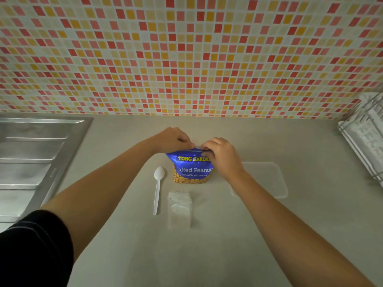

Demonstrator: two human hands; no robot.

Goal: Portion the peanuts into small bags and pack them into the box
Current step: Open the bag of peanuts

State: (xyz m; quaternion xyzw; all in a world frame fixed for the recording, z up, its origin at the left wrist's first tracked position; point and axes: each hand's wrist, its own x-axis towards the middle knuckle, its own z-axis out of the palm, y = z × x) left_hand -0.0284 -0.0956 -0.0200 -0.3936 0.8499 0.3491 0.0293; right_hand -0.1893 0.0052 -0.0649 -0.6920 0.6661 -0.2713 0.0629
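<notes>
Editor: Sink drainboard (37,158) at far left. Then what?

Me: My left hand (173,139), pinching the top seam of the peanut packet (191,168) from its left side. A white plastic spoon (158,189) lies on the bench (269,235) just left of the packet, bowl pointing away from me.

Editor: And the packet itself?

Me: It stands upright mid-bench, blue foil above, nuts showing through a clear window below. In front of it, nearer me, lies the stack of small bags (179,210), flat and clear. My right hand (219,156) pinches that seam from the right, fingers curled over the edge, the two hands almost touching.

Editor: How will it handle?

Me: The foil looks slick and crinkly, and I'd judge the load loose and bottom-heavy. Take it high at the seam to pull it open; grip lower and the nuts shift. The small bags look flimsy and likely to cling together.

Editor: Further right?

Me: The translucent box (263,179), on the bench beside the packet, partly behind my right wrist. Whether it is lidded I cannot tell. A wire rack (364,137) stands at the far edge.
</notes>
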